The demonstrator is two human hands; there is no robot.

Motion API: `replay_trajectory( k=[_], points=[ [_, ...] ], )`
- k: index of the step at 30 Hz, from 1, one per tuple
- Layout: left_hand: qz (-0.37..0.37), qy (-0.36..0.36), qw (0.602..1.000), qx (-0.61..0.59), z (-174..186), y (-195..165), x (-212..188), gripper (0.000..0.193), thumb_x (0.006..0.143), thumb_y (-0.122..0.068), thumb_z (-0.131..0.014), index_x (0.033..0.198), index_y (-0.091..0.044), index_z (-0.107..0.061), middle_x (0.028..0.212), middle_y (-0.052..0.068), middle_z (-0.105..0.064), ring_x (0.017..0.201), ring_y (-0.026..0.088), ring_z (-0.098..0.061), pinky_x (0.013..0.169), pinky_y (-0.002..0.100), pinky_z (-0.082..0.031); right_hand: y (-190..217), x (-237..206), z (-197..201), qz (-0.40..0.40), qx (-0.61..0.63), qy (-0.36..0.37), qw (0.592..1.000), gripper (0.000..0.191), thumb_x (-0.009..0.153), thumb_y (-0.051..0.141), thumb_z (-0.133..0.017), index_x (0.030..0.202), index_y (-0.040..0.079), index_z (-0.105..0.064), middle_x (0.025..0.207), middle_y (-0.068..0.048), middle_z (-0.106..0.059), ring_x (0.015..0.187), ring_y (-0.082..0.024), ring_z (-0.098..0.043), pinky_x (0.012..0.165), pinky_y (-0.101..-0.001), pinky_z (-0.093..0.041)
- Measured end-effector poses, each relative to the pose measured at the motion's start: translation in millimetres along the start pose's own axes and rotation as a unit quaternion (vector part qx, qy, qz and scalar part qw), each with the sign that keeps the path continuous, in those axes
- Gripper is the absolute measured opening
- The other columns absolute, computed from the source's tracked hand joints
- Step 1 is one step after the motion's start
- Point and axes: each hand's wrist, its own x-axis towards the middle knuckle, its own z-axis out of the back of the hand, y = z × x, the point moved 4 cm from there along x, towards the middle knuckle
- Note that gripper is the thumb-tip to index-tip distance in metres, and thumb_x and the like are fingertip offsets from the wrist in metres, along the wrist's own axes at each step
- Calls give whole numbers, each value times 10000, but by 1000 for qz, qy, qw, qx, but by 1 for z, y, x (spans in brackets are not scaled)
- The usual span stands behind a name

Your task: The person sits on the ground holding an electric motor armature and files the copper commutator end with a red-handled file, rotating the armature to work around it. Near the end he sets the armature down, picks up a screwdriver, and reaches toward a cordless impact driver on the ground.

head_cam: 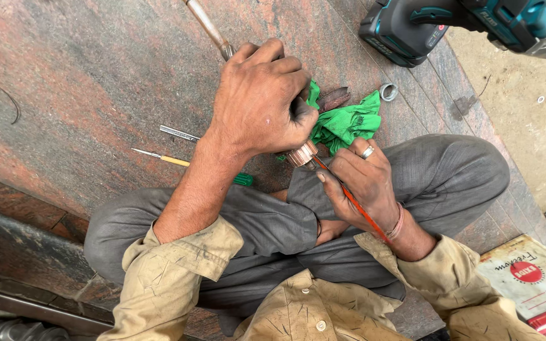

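Person is sitting cross-legged on a reddish stone slab (96, 76), looking down at both hands over the lap. Left hand (260, 101) is wrapping closed around a motor armature, fingers curled tight over the body; only the copper-coloured commutator end (302, 154) is poking out below the fist, and a metal shaft (208, 28) is sticking out past the knuckles toward the top of the frame. Right hand (364, 183) is pinching a thin red-handled tool (358, 208) like a pen, fingers narrow around it, tip sitting right at the commutator; handle is running back along the wrist. A ring is showing on 1 finger of the right hand and a band on that wrist. A green cloth (345, 123) is bunching up just behind both hands, partly under the left fist. On the slab to the left of the forearm: a small yellow-handled screwdriver (159, 157), a plain metal rod (179, 133) just above it, and a green handle end (242, 180) peeking out beside the arm. A small metal ring (388, 92) is lying near the cloth. A teal and black cordless power tool (462, 25) is resting at top right, well apart from the hands. A printed box (526, 278) is sitting at bottom right.
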Motion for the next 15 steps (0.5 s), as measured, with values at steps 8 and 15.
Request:
replay_trajectory(
  k=[8,15],
  points=[
    [-7,-6,1000,7,-2,0,0,264,715,-322,-733,752,-62,-701,784,59,-651,916,281,-603,830,459,-479,15,7,-5,35,-156,10,987,238,862,162,-767,796,95,-548,814,-70,-503,814,-291,-492,752,-447,-365],
    [-15,-17,1000,5,-1,-1,0,249,698,-304,-715,730,-57,-693,775,60,-652,902,277,-597,799,452,-477,18,8,-1,21,-150,20,988,249,870,150,-762,784,110,-532,804,-45,-502,824,-281,-495,734,-439,-340]
  ],
)
